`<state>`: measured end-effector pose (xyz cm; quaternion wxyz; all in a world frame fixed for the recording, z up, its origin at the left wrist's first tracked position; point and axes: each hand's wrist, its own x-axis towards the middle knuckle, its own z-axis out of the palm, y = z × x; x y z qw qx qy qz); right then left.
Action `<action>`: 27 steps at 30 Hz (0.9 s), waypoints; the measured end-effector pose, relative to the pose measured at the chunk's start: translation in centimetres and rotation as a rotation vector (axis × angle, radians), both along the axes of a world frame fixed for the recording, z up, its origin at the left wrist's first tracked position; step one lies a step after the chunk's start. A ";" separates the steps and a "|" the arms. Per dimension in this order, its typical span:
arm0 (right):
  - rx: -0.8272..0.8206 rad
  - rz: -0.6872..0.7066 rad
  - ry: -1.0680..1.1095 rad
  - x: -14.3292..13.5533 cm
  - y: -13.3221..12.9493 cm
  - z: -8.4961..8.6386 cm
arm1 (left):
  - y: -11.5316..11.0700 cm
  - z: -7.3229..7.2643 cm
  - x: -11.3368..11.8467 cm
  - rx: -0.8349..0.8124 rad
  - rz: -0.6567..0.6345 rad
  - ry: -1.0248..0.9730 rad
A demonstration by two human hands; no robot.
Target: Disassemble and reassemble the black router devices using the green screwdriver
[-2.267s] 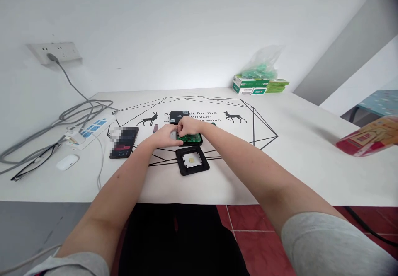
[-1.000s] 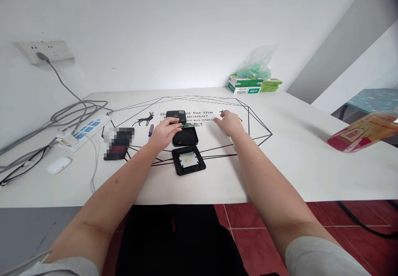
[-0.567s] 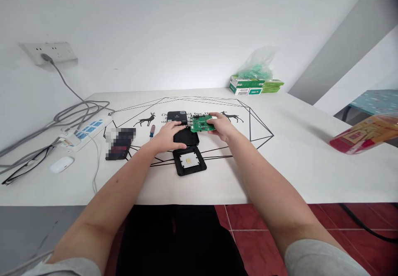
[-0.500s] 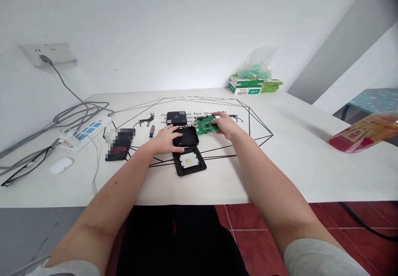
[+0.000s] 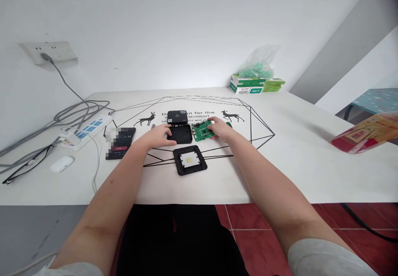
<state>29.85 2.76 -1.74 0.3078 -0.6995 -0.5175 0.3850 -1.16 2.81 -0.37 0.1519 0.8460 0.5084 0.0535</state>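
Note:
My left hand holds the left edge of an open black plastic case shell, fingers at its upper corner and thumb near the lower one. In my right hand is a green circuit board, gripped at its right side; its left edge with metal ports lies close to the shell. Nearer me is a black square cover with a silver metal plate and a pale pad on it. Behind the shell sits a closed black box. A screwdriver is mostly hidden behind my left hand.
To the left lie a phone, a white mouse, glasses and a power strip with coiled grey cables. Green boxes stand at the wall. A red and yellow package is at the right.
My left hand has shifted left with the case shell, away from the square cover. The circuit board has come lower and slightly left, turned flatter beside the shell.

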 end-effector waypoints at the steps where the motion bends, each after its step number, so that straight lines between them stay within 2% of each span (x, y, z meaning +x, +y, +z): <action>1: 0.001 0.014 -0.050 -0.1 0.1 -0.2 | 0.0 0.1 0.0 -0.005 0.005 0.002; 5: 0.010 0.048 -0.281 -0.3 0.3 -0.6 | -0.3 0.3 0.0 -0.018 0.010 -0.023; 10: 0.004 0.065 -0.526 -0.6 0.2 -0.3 | -0.4 0.0 0.3 -0.018 0.034 -0.088; 19: -0.044 0.053 -0.696 -1.0 -0.4 0.3 | 0.3 -1.5 0.7 0.002 0.046 -0.125; 22: -0.035 0.037 -0.740 -1.2 -0.6 0.5 | -0.1 -1.0 0.8 0.025 0.012 -0.092; 25: -0.021 0.024 -0.760 -0.9 -0.7 1.0 | -1.2 0.1 1.1 0.075 -0.036 -0.087; 27: -0.018 0.000 -0.768 -0.2 -0.7 1.4 | -2.4 0.9 1.6 0.094 -0.113 -0.091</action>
